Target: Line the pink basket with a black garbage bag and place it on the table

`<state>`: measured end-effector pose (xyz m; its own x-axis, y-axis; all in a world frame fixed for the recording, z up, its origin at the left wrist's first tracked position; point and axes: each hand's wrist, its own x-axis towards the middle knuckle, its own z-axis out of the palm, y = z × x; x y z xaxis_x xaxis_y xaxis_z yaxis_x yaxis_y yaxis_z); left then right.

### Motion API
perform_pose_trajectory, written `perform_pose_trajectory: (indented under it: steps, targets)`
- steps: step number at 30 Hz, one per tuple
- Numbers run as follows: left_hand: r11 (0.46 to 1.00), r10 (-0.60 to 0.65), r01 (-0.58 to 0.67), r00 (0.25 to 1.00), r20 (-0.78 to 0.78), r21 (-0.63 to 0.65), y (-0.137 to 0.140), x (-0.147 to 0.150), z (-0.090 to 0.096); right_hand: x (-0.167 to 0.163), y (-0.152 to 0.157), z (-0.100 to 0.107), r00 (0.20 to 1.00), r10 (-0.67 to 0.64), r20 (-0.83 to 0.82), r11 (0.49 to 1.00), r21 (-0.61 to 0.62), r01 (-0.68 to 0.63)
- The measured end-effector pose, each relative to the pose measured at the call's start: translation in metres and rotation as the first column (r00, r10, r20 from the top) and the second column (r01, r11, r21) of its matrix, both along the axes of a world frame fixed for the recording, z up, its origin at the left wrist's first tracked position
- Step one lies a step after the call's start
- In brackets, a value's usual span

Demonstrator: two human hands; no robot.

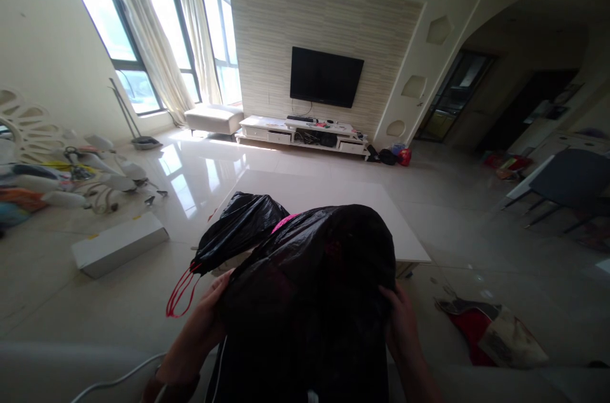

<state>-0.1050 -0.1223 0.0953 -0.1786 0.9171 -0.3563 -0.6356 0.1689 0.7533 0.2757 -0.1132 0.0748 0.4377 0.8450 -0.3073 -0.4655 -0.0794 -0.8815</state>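
Note:
A large black plastic bag [309, 263] fills the lower middle of the view, bulging at its top. My left hand [212, 307] grips its left edge, and my right hand [399, 314] grips the right edge; most fingers of both are hidden behind or in the plastic. Something bright pink [284, 223] shows at the bag's upper left edge. Just beyond my left hand, a second black bag [243, 228] with red drawstrings [182, 292] lies on the white table [333, 190].
A white box [121, 247] sits on the tiled floor at left, near a cluttered pile [95, 174]. On the right floor lies a red and beige cloth item [490, 330]. A low TV cabinet [305, 134] stands by the far wall, and a dark chair [572, 180] at right.

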Motion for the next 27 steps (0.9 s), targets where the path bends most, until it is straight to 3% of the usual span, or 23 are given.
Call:
perform_pose_trajectory:
  steps: [3, 6, 10, 14, 22, 25, 27]
  targets:
    - [0.997, -0.013, 0.014, 1.000, 0.003, -0.080, 0.008, 0.008, 0.002, -0.001, -0.001, 0.001, 1.000, 0.013, 0.005, 1.000, 0.012, -0.013]
    - [0.991, 0.060, -0.059, 0.998, 0.000, -0.123, 0.014, 0.013, 0.001, -0.002, -0.001, 0.001, 0.999, 0.025, 0.034, 0.999, 0.039, -0.026]
    - [1.000, 0.008, -0.008, 0.998, 0.064, -0.006, 0.008, 0.010, -0.007, -0.002, 0.000, -0.001, 0.999, 0.014, 0.044, 0.999, 0.033, -0.015]
    - [0.990, -0.138, 0.138, 0.988, -0.063, -0.005, -0.002, 0.005, -0.018, -0.002, 0.001, -0.004, 1.000, -0.022, 0.012, 1.000, 0.001, 0.022]
    - [0.974, -0.214, 0.224, 0.947, -0.238, 0.018, 0.006, 0.015, -0.023, -0.004, 0.001, -0.002, 0.999, -0.047, 0.009, 0.999, -0.008, 0.047]
    - [0.959, -0.252, 0.272, 0.944, -0.214, 0.074, 0.007, 0.014, -0.019, -0.003, 0.001, -0.003, 0.998, -0.053, -0.017, 0.999, -0.005, 0.053]
    - [0.967, -0.231, 0.242, 0.965, -0.123, 0.084, 0.006, 0.012, -0.017, -0.002, 0.000, -0.002, 0.998, -0.062, -0.032, 0.998, 0.000, 0.062]
